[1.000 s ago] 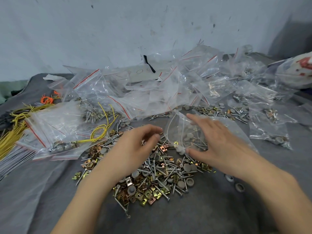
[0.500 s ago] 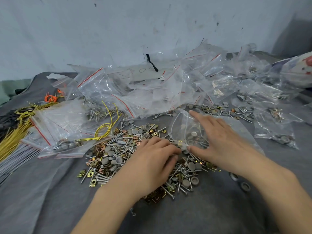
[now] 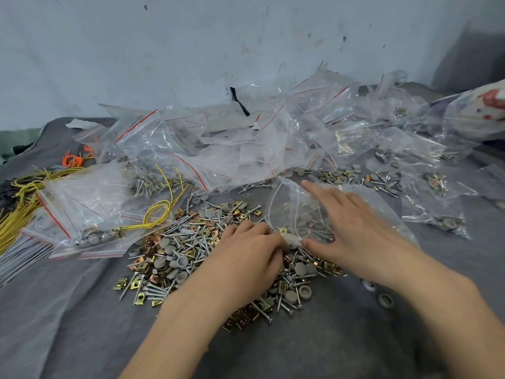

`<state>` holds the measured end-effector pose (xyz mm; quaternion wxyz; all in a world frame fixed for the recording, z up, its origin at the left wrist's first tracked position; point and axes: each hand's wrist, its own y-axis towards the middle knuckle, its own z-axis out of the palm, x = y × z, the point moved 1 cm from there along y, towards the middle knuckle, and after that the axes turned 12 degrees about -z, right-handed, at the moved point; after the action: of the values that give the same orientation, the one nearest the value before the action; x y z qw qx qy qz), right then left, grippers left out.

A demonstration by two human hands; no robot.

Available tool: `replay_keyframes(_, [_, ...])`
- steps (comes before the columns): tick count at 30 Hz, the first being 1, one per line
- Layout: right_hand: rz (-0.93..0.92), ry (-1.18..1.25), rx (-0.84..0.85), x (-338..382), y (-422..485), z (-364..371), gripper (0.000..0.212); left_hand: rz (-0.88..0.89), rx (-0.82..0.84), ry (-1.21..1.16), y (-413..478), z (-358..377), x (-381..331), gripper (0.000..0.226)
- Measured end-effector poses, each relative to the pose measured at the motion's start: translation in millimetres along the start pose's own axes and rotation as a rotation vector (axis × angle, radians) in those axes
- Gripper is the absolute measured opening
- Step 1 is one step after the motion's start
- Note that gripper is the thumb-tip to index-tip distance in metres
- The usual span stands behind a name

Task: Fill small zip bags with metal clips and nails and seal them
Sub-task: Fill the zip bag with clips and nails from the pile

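While straight, spread fingers (image 3: 325, 194) of the right hand (image 3: 355, 236) press a crinkled clear zip bag (image 3: 287, 206) flat, the left hand (image 3: 246, 261) curls its fingers at the bag's mouth (grip unclear), over silvery nails (image 3: 153, 289), brassy square clips (image 3: 142, 268) and round grey caps (image 3: 300, 269) heaped mid-table on grey felt (image 3: 328, 337).

head cam | looks forward-down | close over hardware pile (image 3: 207, 250) | single view
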<state>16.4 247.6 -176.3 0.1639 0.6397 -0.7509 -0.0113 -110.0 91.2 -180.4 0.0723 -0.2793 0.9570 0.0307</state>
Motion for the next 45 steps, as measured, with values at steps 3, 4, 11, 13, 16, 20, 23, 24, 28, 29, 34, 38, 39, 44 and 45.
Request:
replay_keyframes(3, [0.002, -0.008, 0.006, -1.3, -1.2, -1.2, 0.095, 0.012, 0.012, -0.038, -0.2, -1.1, -1.5, 0.028])
replay_keyframes(4, [0.002, -0.009, 0.008, -1.7, -1.5, -1.3, 0.095, 0.012, 0.024, -0.05, 0.0, -1.2, -0.9, 0.026])
replay_keyframes(11, [0.0, -0.012, 0.02, -2.8, -1.4, -1.1, 0.096, 0.029, 0.012, -0.094, 2.4, 0.5, -0.6, 0.017])
replay_keyframes(13, [0.003, -0.015, 0.027, -2.9, -1.5, -0.6, 0.096, 0.059, -0.002, -0.087, 2.2, 1.4, 0.7, 0.013])
replay_keyframes(16, [0.006, -0.015, 0.029, -3.6, -1.9, 0.5, 0.096, 0.089, -0.021, -0.17, 1.6, -0.2, 3.2, 0.007])
replay_keyframes(20, [0.011, -0.011, 0.042, -2.8, -1.8, 0.0, 0.097, -0.103, -0.112, -0.592, 6.1, -11.0, 9.5, 0.01])
replay_keyframes(23, [0.012, -0.012, 0.056, -2.2, -2.5, -0.9, 0.095, -0.203, -0.152, -0.899, 9.4, -17.3, 21.9, 0.007])
replay_keyframes(24, [0.014, -0.011, 0.059, -1.8, -2.7, -1.5, 0.095, -0.229, -0.141, -1.015, 10.1, -18.0, 25.5, 0.005])
replay_keyframes(28, [0.016, -0.007, 0.068, -0.3, -2.1, -3.2, 0.095, -0.322, -0.068, -1.349, 12.3, -16.1, 34.3, 0.012])
replay_keyframes(29, [0.015, -0.003, 0.068, -0.2, -2.0, -3.2, 0.095, -0.333, -0.04, -1.395, 12.6, -15.4, 35.9, 0.014])
replay_keyframes(34, [0.013, 0.002, 0.062, -0.4, -1.6, -2.5, 0.094, -0.35, 0.057, -1.568, 13.3, -15.5, 41.3, 0.016])
replay_keyframes(38, [0.01, 0.012, 0.055, -0.9, -1.2, -1.4, 0.095, -0.342, 0.082, -1.59, 13.2, -16.1, 42.5, 0.018])
replay_keyframes(39, [0.01, 0.012, 0.059, -1.1, -1.3, -1.1, 0.094, -0.346, 0.075, -1.564, 13.1, -15.6, 42.6, 0.018])
replay_keyframes(44, [0.014, 0.015, 0.064, -1.4, -0.8, -0.4, 0.095, -0.347, -0.023, -1.292, 13.3, -13.8, 41.1, 0.018])
replay_keyframes(45, [0.017, 0.018, 0.068, -1.3, -0.7, -0.4, 0.095, -0.335, -0.046, -1.224, 14.1, -13.8, 40.0, 0.016])
